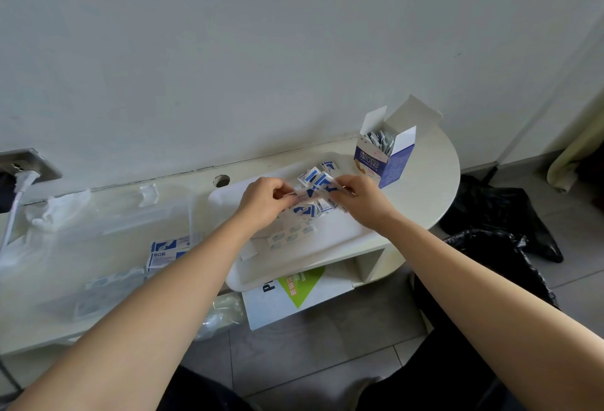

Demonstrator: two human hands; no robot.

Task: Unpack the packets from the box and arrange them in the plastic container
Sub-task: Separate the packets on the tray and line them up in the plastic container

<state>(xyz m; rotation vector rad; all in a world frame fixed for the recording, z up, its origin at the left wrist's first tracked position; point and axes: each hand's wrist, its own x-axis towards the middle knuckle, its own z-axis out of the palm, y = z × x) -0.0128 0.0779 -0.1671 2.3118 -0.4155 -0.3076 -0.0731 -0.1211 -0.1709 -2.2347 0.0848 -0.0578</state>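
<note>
The left hand and right hand pinched packets between them. These looked light and floppy; edges suited gripping.

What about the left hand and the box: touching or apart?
Apart. The head view shows the left hand pinching packets, with the right hand between it and the box.
</note>
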